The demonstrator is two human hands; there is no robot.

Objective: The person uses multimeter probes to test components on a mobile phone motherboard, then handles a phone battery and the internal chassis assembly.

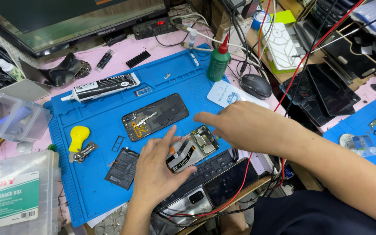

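My left hand (157,167) rests on the blue work mat (88,182) and grips the lower end of an opened phone body (193,150) with bare circuit board and flex cables. My right hand (244,126) reaches in from the right, its fingers on the phone's upper edge and index finger pointing left. Just behind lies a black phone back shell (155,116) with an orange flex cable. A flat black battery (122,168) lies left of my left hand.
A glue tube (103,87), a green bottle with red tip (219,63), a yellow opening tool (78,135) and a white card (229,96) sit on the mat. Clear storage boxes (16,196) stand at left. A mouse (256,85), cables and more phones (214,185) crowd the right and front.
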